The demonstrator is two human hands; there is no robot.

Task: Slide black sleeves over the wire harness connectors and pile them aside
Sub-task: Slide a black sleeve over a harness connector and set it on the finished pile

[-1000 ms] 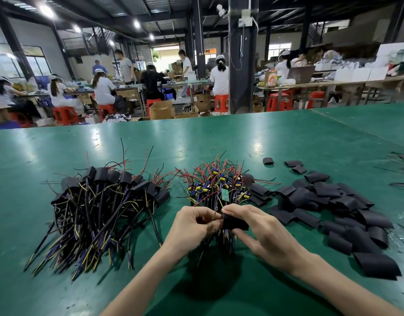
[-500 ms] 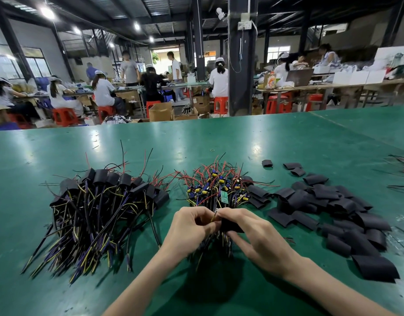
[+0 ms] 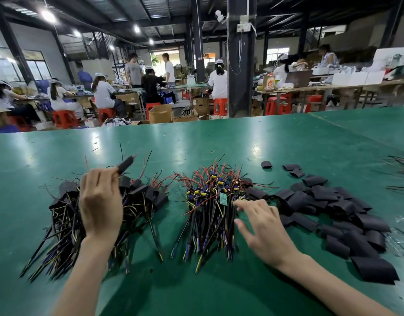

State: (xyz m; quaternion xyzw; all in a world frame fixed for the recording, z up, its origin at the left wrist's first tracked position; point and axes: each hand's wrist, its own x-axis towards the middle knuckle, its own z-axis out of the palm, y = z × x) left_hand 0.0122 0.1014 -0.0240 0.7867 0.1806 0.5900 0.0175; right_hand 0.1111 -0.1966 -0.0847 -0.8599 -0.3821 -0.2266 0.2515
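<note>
My left hand (image 3: 100, 201) hovers above the pile of sleeved harnesses (image 3: 66, 224) on the left and pinches one sleeved harness (image 3: 126, 164) by its black sleeve, motion-blurred. In the middle lies the pile of bare harnesses (image 3: 210, 201) with red, yellow and black wires and blue-yellow connectors. My right hand (image 3: 262, 229) sits just right of that pile with fingers spread, its fingertips near the wires and holding nothing. A heap of loose black sleeves (image 3: 333, 208) spreads to the right.
All lies on a green table (image 3: 219, 142). More wires (image 3: 401, 165) lie at the far right edge. A dark pillar (image 3: 241, 55), workers on red stools and benches stand beyond the table's far edge.
My hands were together over the middle pile working a sleeve onto a harness. Now my left hand has carried the sleeved harness left over the finished pile, and my right hand has let go and opened.
</note>
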